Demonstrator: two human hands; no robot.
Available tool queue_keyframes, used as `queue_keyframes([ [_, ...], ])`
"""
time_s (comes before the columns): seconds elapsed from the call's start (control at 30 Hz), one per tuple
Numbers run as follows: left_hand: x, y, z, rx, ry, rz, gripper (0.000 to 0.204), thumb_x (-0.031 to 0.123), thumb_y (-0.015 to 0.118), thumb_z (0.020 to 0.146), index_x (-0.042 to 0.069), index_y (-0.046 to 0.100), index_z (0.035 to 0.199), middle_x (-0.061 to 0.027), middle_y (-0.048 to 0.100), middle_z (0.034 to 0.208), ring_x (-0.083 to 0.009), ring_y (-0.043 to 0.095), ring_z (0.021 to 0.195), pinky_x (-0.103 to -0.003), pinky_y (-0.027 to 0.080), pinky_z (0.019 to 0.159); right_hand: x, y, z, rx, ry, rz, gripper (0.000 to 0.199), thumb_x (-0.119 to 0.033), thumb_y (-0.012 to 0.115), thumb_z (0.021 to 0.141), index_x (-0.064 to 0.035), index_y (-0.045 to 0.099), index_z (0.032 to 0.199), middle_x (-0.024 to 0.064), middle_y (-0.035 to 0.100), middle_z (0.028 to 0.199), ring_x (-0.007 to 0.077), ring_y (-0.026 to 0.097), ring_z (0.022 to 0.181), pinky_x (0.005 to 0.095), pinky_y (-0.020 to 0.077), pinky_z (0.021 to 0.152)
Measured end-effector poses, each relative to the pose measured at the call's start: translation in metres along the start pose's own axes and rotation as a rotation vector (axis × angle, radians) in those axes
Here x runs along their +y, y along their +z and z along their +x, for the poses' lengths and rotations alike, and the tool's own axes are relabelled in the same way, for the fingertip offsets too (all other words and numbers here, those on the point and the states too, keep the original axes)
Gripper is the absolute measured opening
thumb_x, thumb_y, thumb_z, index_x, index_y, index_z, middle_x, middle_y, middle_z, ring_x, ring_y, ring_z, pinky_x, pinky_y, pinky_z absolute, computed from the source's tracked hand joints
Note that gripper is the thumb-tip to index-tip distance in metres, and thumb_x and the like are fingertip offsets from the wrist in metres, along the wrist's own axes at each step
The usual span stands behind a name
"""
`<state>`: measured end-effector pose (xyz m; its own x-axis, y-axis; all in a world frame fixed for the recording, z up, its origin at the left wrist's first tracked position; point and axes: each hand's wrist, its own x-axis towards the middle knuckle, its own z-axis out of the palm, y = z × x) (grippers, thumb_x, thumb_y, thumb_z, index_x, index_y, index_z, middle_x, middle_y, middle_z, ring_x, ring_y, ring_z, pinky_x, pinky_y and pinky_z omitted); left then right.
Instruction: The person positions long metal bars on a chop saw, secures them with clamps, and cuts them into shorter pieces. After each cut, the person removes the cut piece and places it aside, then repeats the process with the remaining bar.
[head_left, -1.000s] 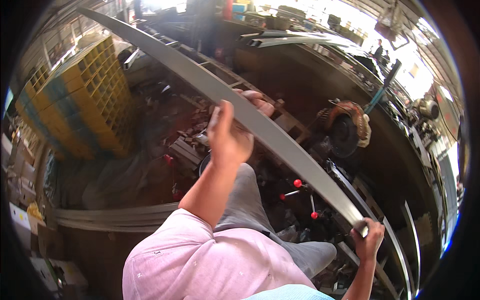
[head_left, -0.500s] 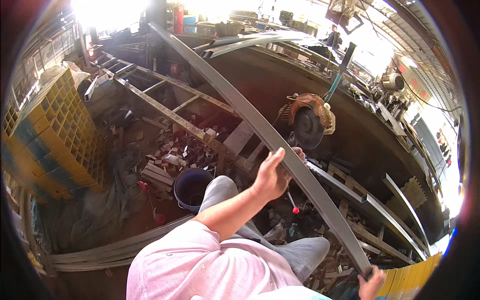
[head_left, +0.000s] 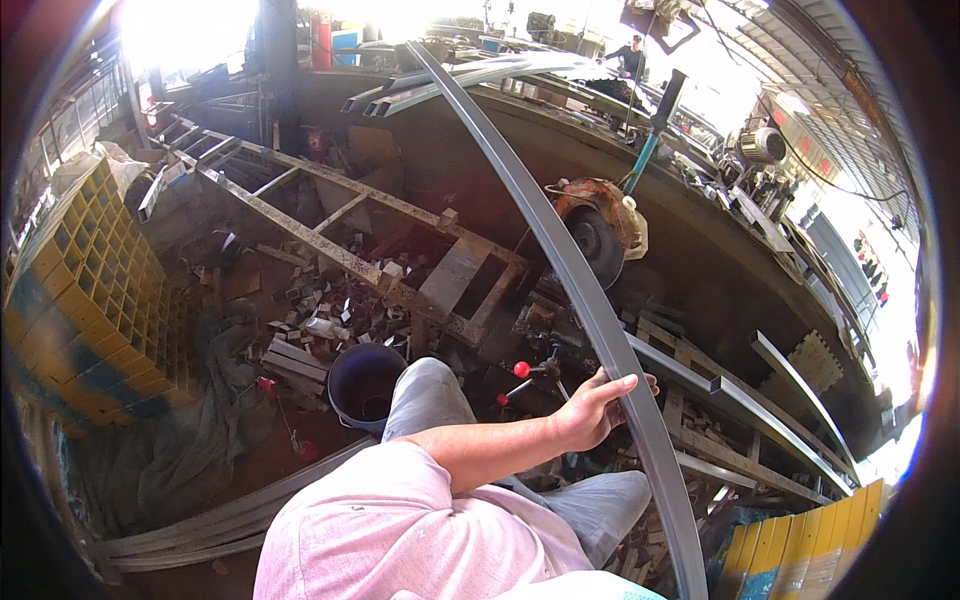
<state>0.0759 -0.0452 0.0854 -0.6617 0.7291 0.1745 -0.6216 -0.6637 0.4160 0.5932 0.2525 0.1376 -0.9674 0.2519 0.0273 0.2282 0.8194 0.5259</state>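
A worker's left hand (head_left: 594, 412) is clamped around the nearer part of a long grey metal bar (head_left: 590, 300), thumb across its face and fingertips showing past its right edge. The bar slants from far left to near right, extending ahead of the hand past the right end of a ladder-like frame (head_left: 300, 228) and in front of an orange cutting saw (head_left: 602, 240); the right hand is out of view, its grip impossible to tell.
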Motion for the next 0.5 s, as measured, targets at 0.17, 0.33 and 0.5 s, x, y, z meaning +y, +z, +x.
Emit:
queue_keyframes([
  [0.17, -0.005, -0.012, 0.013, 0.075, -0.023, 0.043, 0.049, 0.029, 0.073, 0.107, 0.007, 0.054, 0.147, -0.0142, 0.067, 0.142, -0.0297, 0.065, 0.134, -0.055, 0.056, 0.113, -0.017, -0.027, 0.004, -0.197, 0.024, 0.119, 0.054, -0.032, 0.094, 0.073, -0.0146, 0.08, 0.122, 0.0215, 0.08, 0.111, 0.0391, 0.078, 0.107, 0.0514, 0.0609, 0.092],
  [0.33, 0.004, -0.024, 0.025, 0.094, -0.025, 0.063, 0.051, 0.029, 0.075, 0.105, 0.007, 0.054, 0.146, -0.0151, 0.068, 0.137, -0.0311, 0.067, 0.13, -0.056, 0.057, 0.11, -0.023, -0.03, 0.007, -0.241, -0.019, 0.221, 0.051, -0.032, 0.093, 0.073, -0.011, 0.08, 0.118, 0.0226, 0.08, 0.102, 0.0408, 0.079, 0.098, 0.0504, 0.0617, 0.085],
  [0.5, 0.021, -0.033, 0.047, 0.09, 0.035, 0.101, 0.047, 0.032, 0.075, 0.104, 0.007, 0.054, 0.138, -0.0144, 0.07, 0.127, -0.0308, 0.071, 0.122, -0.055, 0.061, 0.102, -0.037, -0.071, 0.058, -0.71, 0.311, 0.689, 0.051, -0.032, 0.094, 0.071, -0.0037, 0.079, 0.112, 0.0261, 0.078, 0.096, 0.0424, 0.079, 0.091, 0.0495, 0.0615, 0.079],
])
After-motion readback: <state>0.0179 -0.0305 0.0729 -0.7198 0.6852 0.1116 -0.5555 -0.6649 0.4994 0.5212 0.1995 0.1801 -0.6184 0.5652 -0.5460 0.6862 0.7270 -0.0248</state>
